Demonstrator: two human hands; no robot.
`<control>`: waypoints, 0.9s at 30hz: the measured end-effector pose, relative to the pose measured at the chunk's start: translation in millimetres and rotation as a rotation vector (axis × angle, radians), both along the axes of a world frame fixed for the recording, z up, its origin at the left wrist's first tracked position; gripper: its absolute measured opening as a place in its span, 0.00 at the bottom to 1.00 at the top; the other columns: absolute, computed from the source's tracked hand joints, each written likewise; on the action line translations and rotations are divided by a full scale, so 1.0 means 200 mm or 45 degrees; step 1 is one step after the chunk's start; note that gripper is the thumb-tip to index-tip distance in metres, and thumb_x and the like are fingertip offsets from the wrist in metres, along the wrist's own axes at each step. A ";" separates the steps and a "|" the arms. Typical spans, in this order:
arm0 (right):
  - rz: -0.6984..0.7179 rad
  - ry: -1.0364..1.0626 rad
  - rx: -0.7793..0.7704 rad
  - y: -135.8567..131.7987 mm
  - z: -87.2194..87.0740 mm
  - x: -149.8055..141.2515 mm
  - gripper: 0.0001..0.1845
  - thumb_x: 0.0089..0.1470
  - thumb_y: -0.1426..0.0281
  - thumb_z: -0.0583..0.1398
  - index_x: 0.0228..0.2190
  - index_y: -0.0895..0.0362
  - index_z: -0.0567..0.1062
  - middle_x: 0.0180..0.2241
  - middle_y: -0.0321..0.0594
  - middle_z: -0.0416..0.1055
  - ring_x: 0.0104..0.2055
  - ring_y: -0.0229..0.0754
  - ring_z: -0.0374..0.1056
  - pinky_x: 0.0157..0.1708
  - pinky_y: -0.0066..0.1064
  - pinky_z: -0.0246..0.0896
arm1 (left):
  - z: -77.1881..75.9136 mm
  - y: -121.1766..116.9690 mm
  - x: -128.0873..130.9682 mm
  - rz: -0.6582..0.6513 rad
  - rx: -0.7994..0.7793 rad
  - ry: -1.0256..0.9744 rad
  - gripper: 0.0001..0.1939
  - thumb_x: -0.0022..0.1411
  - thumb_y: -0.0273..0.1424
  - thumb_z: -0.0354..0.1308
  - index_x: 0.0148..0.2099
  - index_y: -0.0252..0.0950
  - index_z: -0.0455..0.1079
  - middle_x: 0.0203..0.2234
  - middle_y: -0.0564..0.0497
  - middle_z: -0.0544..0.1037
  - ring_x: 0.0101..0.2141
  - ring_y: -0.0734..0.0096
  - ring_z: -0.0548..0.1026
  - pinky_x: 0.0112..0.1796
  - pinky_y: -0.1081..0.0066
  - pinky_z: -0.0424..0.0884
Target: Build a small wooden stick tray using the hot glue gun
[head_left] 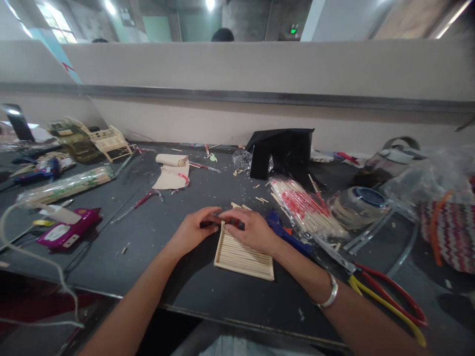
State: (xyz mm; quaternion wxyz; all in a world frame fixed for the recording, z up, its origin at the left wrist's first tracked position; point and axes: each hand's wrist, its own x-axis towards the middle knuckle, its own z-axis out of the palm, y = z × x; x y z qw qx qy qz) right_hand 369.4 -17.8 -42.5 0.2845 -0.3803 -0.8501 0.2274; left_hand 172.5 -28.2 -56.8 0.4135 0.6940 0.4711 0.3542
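A flat panel of thin wooden sticks (243,256) lies on the dark table (159,232) in front of me. My left hand (195,230) rests at its far left corner, fingers curled and pinched on a small dark piece I cannot make out. My right hand (250,229) lies over the panel's far edge, fingers bent and meeting the left fingertips. A silver bracelet (330,294) circles my right wrist. A blue glue gun (287,235) lies just right of my right hand.
A bag of sticks (306,205), tape rolls (358,202), red-and-yellow cutters (386,296) and plastic bags lie right. A black folded card (285,153) stands behind. A paper roll (171,160), bagged sticks (65,185), a pink tool (69,230) and stick models (109,141) sit left.
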 end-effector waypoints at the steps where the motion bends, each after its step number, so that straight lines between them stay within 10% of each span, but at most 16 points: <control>1: 0.018 0.015 0.004 0.00 0.00 0.00 0.13 0.53 0.74 0.59 0.42 0.52 0.75 0.37 0.36 0.75 0.35 0.37 0.69 0.37 0.27 0.61 | 0.00 0.00 0.00 -0.008 0.003 0.001 0.23 0.53 0.25 0.58 0.53 0.37 0.65 0.38 0.50 0.80 0.40 0.67 0.77 0.46 0.65 0.70; 27: 0.064 0.022 0.083 0.01 -0.04 -0.01 0.08 0.57 0.73 0.59 0.38 0.51 0.75 0.37 0.35 0.75 0.41 0.38 0.70 0.41 0.27 0.61 | -0.02 0.01 0.03 -0.020 -0.053 -0.047 0.19 0.54 0.27 0.59 0.50 0.38 0.69 0.39 0.49 0.80 0.41 0.67 0.77 0.46 0.64 0.71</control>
